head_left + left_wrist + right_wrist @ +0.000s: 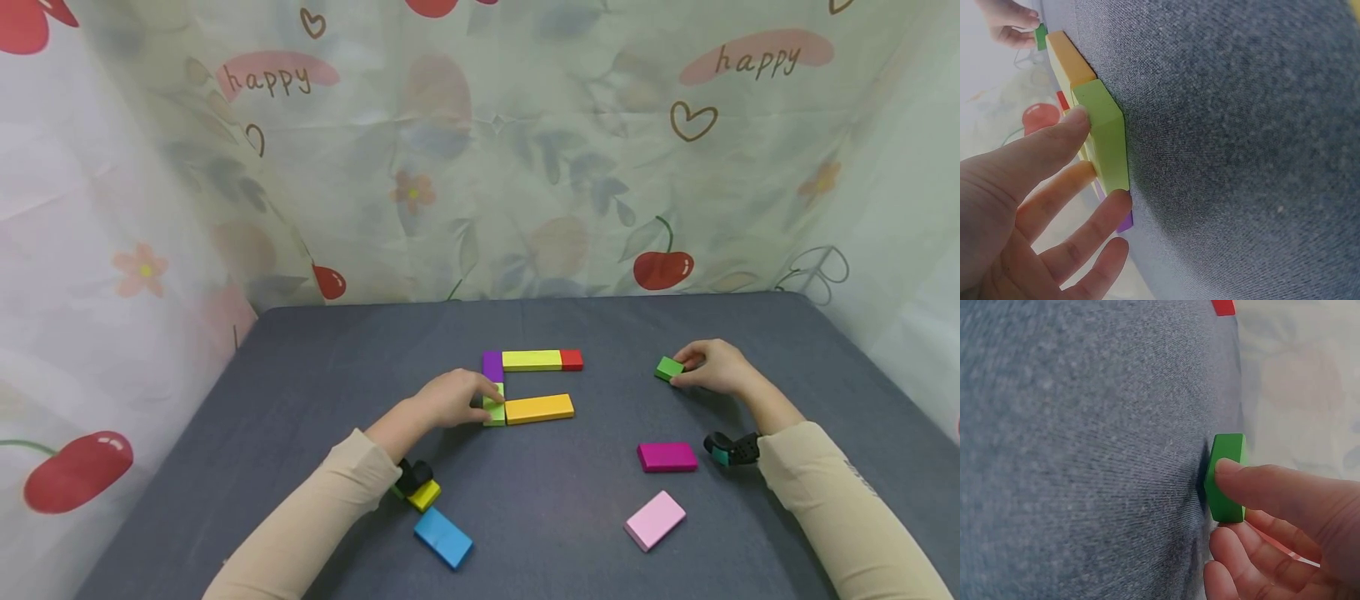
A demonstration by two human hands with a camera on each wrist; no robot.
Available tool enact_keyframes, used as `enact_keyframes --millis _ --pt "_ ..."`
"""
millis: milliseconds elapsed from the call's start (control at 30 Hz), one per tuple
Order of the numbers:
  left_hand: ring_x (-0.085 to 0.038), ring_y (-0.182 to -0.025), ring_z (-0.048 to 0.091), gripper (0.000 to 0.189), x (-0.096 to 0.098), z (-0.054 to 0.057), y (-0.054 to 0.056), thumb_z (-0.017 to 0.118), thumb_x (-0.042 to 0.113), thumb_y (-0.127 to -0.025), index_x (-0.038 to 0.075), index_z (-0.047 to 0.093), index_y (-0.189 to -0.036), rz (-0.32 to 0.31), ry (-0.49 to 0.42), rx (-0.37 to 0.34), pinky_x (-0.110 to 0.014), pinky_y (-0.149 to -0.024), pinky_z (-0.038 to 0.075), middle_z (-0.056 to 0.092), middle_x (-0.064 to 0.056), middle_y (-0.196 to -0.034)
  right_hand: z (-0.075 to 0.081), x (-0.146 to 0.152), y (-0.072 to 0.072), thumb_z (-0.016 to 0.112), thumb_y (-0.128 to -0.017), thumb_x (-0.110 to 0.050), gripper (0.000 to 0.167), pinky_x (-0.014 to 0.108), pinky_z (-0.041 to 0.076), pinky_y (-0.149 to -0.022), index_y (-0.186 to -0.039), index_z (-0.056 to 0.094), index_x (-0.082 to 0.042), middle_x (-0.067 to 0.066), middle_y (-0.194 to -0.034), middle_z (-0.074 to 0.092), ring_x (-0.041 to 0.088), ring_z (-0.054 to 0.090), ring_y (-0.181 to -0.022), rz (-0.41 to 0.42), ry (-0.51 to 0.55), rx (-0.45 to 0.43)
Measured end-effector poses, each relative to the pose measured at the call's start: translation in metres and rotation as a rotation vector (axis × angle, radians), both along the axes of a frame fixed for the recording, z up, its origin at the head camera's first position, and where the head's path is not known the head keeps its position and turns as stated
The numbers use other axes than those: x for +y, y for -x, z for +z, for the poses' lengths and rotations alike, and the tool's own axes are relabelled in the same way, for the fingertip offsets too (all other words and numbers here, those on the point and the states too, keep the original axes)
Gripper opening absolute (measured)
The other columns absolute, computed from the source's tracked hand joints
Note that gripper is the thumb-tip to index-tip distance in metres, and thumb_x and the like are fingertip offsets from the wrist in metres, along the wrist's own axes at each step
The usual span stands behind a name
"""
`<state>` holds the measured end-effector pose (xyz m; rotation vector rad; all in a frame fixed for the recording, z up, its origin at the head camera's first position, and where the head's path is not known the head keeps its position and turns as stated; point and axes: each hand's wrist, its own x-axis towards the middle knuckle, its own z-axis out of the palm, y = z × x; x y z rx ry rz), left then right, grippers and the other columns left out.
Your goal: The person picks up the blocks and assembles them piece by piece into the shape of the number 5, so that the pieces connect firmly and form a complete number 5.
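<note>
My left hand (pixel 452 400) has its thumb and fingers on a light green block (pixel 1104 134), pinching it across its ends. That block lies flat on the table, against the end of an orange block (pixel 539 409) and in line with a purple block (pixel 492 365). From the purple block a yellow-green block (pixel 531 361) runs right to a small red block (pixel 572 360). Over at the right, my right hand (pixel 715 367) pinches a small green block (pixel 1227 487) between thumb and fingers. The green block is close to the tabletop; whether it touches is unclear.
A magenta block (pixel 667 457) and a pink block (pixel 655 521) lie at the front right. On the front left are a blue block (pixel 443 537) and a yellow block (pixel 425 495), partly behind the left wrist camera (pixel 413 476). Patterned cloth (pixel 495 167) hangs behind the grey table (pixel 360 350).
</note>
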<state>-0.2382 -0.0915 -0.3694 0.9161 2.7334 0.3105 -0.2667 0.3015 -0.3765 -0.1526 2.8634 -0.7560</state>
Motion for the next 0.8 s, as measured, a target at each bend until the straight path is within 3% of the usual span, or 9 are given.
enact_keyframes --millis 467,800 --pt "-0.018 -0.117 0.057 0.031 0.0 0.0 -0.001 0.069 0.02 -0.084 0.018 0.068 -0.116 0.007 0.001 -0.003 -0.036 -0.1 0.043 0.065 0.0 -0.121 0.011 -0.017 -0.003 0.074 -0.077 -0.025 0.042 0.035 0.045 -0.073 -0.107 0.065 0.003 0.019 -0.099 0.066 0.031 0.058 -0.094 0.078 0.012 0.072" --pt "-0.018 -0.115 0.058 0.031 0.0 -0.001 0.0 0.069 0.02 -0.084 0.017 0.068 -0.115 -0.003 -0.004 0.007 -0.036 -0.1 0.043 0.066 0.0 -0.119 0.017 -0.044 -0.01 0.075 -0.077 -0.02 0.038 0.026 0.048 -0.065 -0.106 0.064 0.002 0.019 -0.1 0.064 0.018 0.063 -0.079 0.173 0.084 0.066"
